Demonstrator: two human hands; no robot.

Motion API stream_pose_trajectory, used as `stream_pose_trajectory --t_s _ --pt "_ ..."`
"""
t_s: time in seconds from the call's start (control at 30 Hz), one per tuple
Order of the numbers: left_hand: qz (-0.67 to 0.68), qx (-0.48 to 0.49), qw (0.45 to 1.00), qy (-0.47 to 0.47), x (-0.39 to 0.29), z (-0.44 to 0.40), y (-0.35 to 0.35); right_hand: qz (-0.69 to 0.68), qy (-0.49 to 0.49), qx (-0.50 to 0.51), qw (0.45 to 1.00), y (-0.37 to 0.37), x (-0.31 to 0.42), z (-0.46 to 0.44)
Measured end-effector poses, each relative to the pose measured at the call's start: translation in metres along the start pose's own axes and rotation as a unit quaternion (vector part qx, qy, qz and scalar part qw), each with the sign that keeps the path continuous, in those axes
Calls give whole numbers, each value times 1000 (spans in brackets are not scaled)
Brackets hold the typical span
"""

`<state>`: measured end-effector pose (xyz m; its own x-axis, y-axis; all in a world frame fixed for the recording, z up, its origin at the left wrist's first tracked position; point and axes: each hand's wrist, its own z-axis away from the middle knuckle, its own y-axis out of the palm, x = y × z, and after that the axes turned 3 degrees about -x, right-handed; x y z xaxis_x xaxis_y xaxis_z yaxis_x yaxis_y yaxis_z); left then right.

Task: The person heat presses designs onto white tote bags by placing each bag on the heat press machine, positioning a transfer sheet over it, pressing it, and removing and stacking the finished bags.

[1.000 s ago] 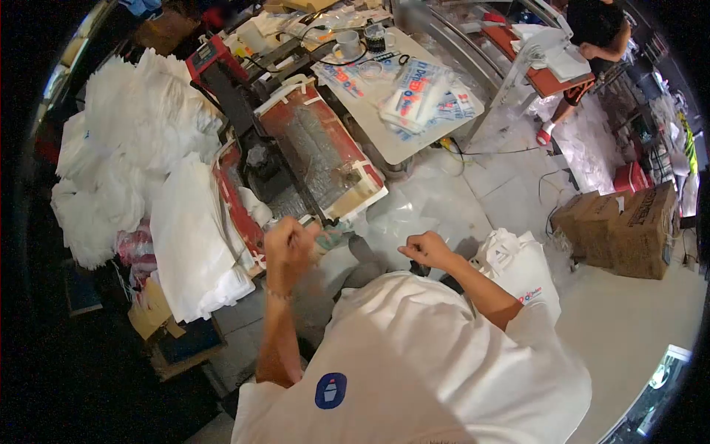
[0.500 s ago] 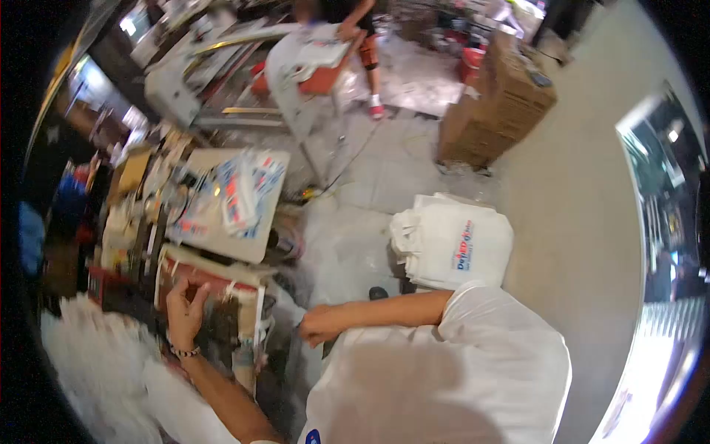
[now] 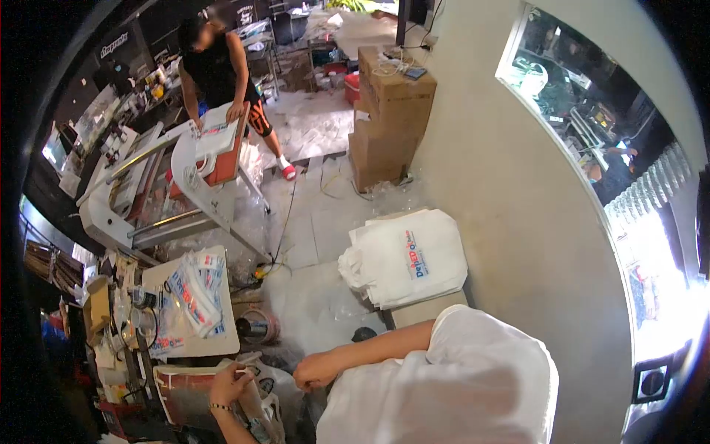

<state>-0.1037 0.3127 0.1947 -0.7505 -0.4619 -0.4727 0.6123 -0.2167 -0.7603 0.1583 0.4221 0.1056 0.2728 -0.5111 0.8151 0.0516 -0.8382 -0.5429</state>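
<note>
My left hand (image 3: 231, 383), with a beaded bracelet at the wrist, is over the right edge of a flat reddish-brown board (image 3: 181, 388) low in the view. Its fingertips are drawn together beside the board's pale edge; what they pinch, if anything, is too small to tell. To the right, my right hand (image 3: 316, 371) has curled fingers turned downward, and its grip is hidden. Crumpled clear plastic (image 3: 285, 370) lies between the hands. Beyond my right arm, a stack of white printed bags (image 3: 407, 255) rests on a low support.
A tabletop (image 3: 229, 337) carries printed sheets (image 3: 196, 292). Behind it stands a large frame-like machine (image 3: 200, 170), where another person (image 3: 222, 74) handles white printed material. Cardboard boxes (image 3: 392, 118) stand against the wall. A cable crosses the floor.
My view has tilted up and turned, showing more of the other person and the room. My left hand's thumb and fingers were apart and are now together. My right hand stays curled.
</note>
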Motion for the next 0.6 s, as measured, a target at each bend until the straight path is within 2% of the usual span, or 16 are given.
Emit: stream_pose_trajectory --t_s 0.07,0.13,0.17,0.27,0.33,0.4,0.47,0.53,0.57,0.6 --pt "-24 -1 1000 -4 -8 -1 -3 8 4 9 1000 6 -1 -5" --pt "-23 21 999 11 -12 5 0 -37 -67 -4 997 19 -5 -14" --pt "-25 22 999 11 -15 6 2 -37 -68 -6 997 24 -4 -20" --pt "-34 24 999 28 -31 12 -1 2 -91 22 996 33 10 -52" --pt "-30 -32 992 116 -43 22 -8 -30 -198 -54 978 35 34 -81" --pt "-75 -35 988 134 -52 38 -23 -10 -220 -96 971 27 69 -103" --pt "123 -94 983 96 -64 69 -42 10 -227 -141 963 29 85 -116" --pt "175 -105 973 110 -52 99 -64 12 -249 -115 961 43 87 -131" --pt "181 -98 970 134 -36 110 -74 19 -238 -127 963 47 90 -140" --pt "184 -90 966 157 -25 119 -85 62 -290 -174 939 50 95 -151"
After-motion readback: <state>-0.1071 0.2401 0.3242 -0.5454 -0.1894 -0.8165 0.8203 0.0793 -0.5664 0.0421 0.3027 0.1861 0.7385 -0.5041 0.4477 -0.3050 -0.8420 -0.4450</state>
